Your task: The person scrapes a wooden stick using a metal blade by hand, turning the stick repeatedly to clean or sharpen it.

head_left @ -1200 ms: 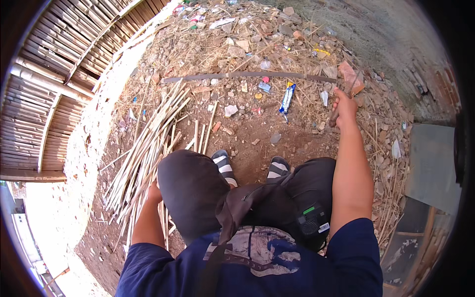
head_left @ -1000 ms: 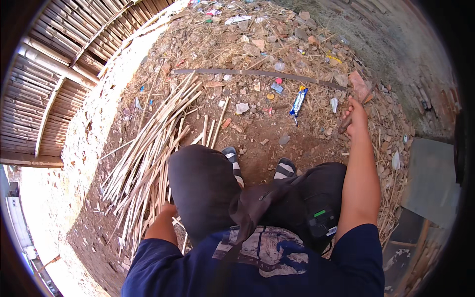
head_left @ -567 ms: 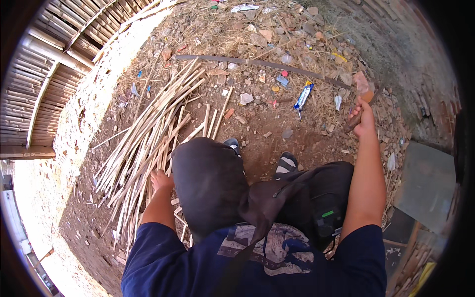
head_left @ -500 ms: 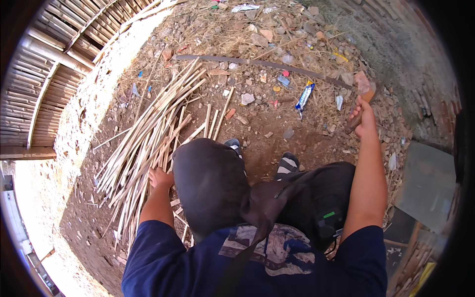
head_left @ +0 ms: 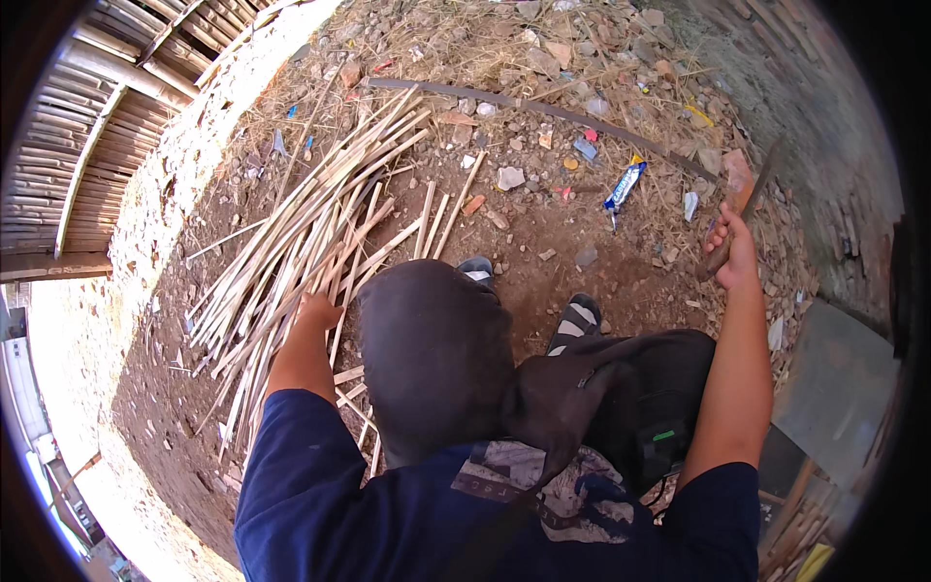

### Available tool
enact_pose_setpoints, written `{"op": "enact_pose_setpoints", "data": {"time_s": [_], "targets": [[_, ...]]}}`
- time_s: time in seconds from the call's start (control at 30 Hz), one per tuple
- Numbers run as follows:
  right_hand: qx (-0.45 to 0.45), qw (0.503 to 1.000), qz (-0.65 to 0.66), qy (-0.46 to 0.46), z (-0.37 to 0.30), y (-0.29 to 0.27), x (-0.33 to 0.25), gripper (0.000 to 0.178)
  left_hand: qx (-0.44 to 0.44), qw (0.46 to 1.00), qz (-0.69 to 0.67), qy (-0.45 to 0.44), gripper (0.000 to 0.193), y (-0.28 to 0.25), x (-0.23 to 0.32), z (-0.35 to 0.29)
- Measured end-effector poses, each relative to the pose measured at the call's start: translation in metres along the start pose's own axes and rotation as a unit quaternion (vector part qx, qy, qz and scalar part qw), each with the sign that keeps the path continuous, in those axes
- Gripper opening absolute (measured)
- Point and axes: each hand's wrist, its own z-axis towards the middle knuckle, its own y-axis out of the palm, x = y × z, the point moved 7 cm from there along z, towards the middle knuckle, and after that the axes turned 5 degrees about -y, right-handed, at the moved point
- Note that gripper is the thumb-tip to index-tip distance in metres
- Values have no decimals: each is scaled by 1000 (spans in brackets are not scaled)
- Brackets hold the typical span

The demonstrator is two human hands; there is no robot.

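Bamboo strips [head_left: 310,242] piled on littered dirt; left hand [head_left: 315,312] touching, right [head_left: 734,254] gripping knife [head_left: 737,218].

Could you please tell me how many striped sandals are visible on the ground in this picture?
2. One striped sandal peeks out just past the left knee; the other striped sandal sits right of it, beside the right knee. Both are partly hidden by the legs.

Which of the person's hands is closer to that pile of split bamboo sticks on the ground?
Left. The left hand rests on the bamboo sticks; the right hand is far off on the other side, gripping a knife.
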Motion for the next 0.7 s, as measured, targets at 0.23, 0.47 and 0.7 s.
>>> {"op": "enact_pose_setpoints", "data": {"time_s": [0.23, 0.47, 0.7], "targets": [[1, 1000, -26, 6, 7, 17, -2, 25, 55, 995, 0, 86, 43, 11, -12, 18], [0, 1000, -6, 9, -2, 5, -3, 26, 347, 923, -133, 102, 31, -27, -7, 9], [34, 998, -42, 7, -14, -11, -5, 26, 117, 986, -122, 3, 38, -11, -23, 83]]}}
